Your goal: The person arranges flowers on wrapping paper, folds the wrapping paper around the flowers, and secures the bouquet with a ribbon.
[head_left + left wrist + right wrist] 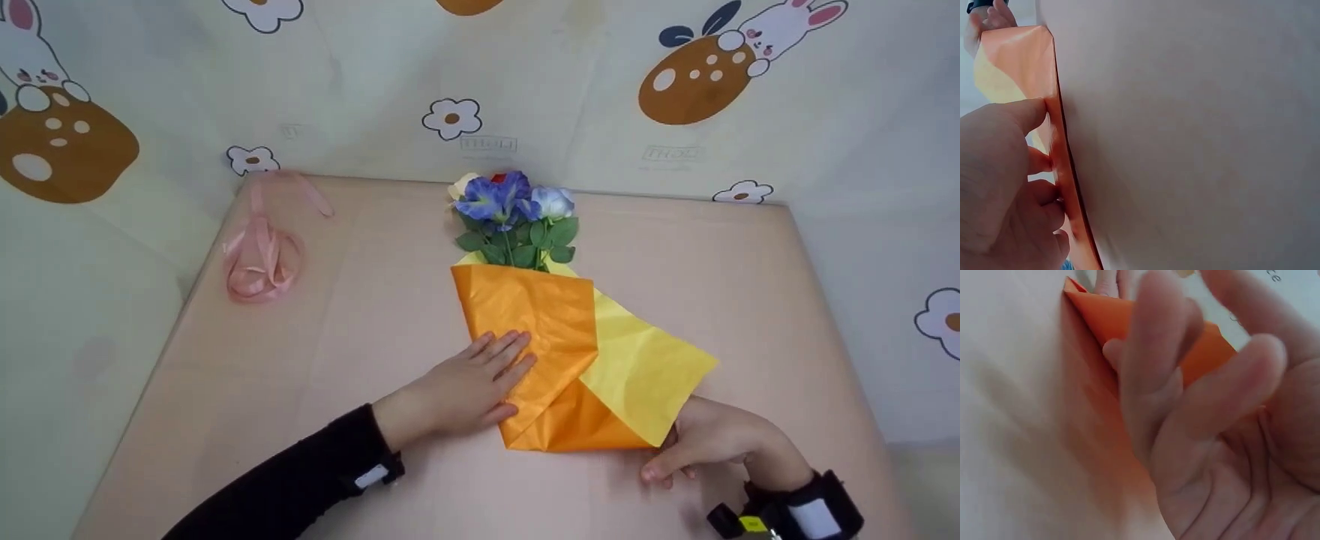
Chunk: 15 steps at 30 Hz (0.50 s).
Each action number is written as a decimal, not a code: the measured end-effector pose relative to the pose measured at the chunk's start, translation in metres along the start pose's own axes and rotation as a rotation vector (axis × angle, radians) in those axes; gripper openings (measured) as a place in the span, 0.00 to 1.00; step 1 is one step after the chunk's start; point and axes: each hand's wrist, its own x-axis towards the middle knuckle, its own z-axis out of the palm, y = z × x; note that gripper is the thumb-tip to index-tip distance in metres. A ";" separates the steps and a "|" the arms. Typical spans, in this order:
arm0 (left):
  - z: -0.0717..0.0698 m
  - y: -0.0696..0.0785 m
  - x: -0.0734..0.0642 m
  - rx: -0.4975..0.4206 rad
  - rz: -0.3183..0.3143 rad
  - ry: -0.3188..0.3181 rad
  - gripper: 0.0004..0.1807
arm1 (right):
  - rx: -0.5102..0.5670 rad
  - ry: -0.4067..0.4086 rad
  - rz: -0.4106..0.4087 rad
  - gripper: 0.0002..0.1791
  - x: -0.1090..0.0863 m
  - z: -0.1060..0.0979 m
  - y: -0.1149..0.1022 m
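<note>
A bouquet of artificial flowers [499, 199], blue, pale and red with green leaves, lies wrapped in orange paper [551, 315] with a yellow side [645, 367] showing at the right. My left hand [465, 386] rests on the left part of the wrap, fingers spread over the orange; in the left wrist view its fingertips touch the paper beside the folded edge. At the lower right corner of the wrap is my right hand [724, 435], partly behind the yellow flap. Its fingers [1154, 343] are loosely bent and apart from the thumb in the right wrist view, with orange paper behind them.
A loose coil of pink ribbon [262, 262] lies at the table's back left, one end trailing toward the rear edge. The pale pink table [360, 300] meets a wall covering [360, 90] printed with rabbits and flowers. Dark straps circle both wrists.
</note>
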 end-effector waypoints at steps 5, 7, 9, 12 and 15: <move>0.001 0.008 0.002 0.192 0.005 0.019 0.38 | -0.396 0.271 -0.052 0.32 0.012 0.014 0.001; 0.000 0.013 0.001 0.261 0.045 0.042 0.37 | -0.504 0.401 -0.064 0.43 0.017 0.021 0.001; -0.001 0.016 0.001 0.290 0.094 0.058 0.35 | -0.525 0.476 -0.071 0.50 0.023 0.027 0.001; 0.000 0.020 -0.001 0.239 0.142 0.049 0.36 | -0.498 0.554 -0.058 0.53 0.029 0.035 -0.001; 0.001 0.022 -0.003 0.174 0.137 0.003 0.40 | -0.495 0.603 -0.029 0.52 0.037 0.043 -0.003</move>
